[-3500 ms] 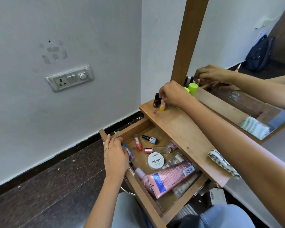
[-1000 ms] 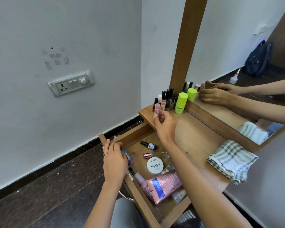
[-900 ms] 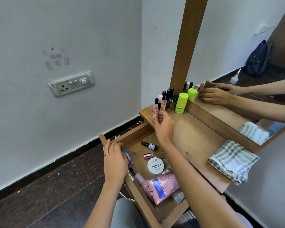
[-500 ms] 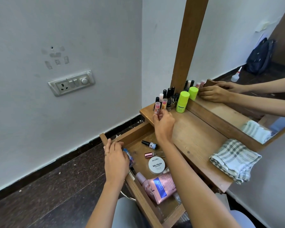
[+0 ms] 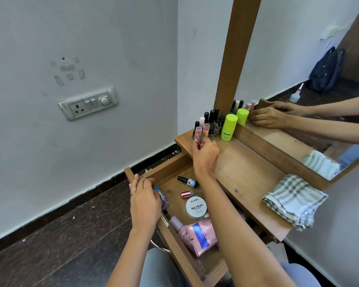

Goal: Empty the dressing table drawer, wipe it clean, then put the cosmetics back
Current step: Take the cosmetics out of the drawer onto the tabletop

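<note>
The wooden drawer stands pulled open under the dressing table top. My left hand grips the drawer's front edge. My right hand holds two small clear-capped tubes upright at the table's back left corner, beside a cluster of nail polish bottles and a lime green bottle. In the drawer lie a dark nail polish bottle, a pink-capped clear bottle, a white nail polish remover tub and a pink tube.
A folded checked cloth lies on the table's right end. The mirror and its wooden frame post rise behind the table. A wall with a switch plate is on the left, over dark floor.
My right hand came out of the drawer with two small tubes and carried them up and back to the bottle cluster on the table top. My left hand stayed on the drawer edge.
</note>
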Demonstrator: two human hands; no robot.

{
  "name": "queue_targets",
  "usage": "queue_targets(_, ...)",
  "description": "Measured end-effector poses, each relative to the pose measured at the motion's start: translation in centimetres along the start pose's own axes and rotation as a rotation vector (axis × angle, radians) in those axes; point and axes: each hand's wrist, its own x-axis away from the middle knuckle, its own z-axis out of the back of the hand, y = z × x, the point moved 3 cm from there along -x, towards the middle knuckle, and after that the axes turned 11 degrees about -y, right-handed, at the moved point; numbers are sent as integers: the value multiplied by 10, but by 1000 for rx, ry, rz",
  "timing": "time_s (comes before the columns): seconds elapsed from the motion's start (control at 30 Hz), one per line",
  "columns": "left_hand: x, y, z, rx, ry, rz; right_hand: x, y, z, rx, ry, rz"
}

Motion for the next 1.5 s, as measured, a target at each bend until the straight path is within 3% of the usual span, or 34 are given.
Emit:
queue_targets(0.37, 2, 2, 3, 18, -7, 14, 6, 5, 3, -35, 7, -22)
queue_targets(0.47, 3, 3, 4, 31, -16, 19, 38, 6, 13, -88, 24, 162)
queue_targets(0.53, 3, 4, 4, 33, -17, 19, 68, 12, 9, -28, -115, 389)
queue_targets(0.6, 3, 4, 4, 32, -18, 19, 85, 24, -7, 127, -328, 459)
queue_targets(0.7, 3, 5, 5, 37, -15, 25, 80, 36, -27, 409, -539, 283)
queue_targets(0.83, 4, 6, 6, 40, -27, 33, 68, 36, -30, 758, -698, 197)
queue_targets(1.0, 3, 8, 6, 29, -27, 18, 64, 29, -28, 875, -714, 209)
queue_targets(1.1, 3, 8, 6, 26, -22, 5, 72, 21, -24, 733, -673, 316)
queue_targets(1.23, 2, 4, 4, 20, -20, -9, 80, 4, 7, 281, -483, 396)
queue_targets(1.37, 2, 3, 3, 10, -13, -2, 58, -6, 58, -158, -266, 240)
queue_targets(1.5, 2, 4, 4, 20, -5, 5, 17, 14, 65, -131, -108, 107)
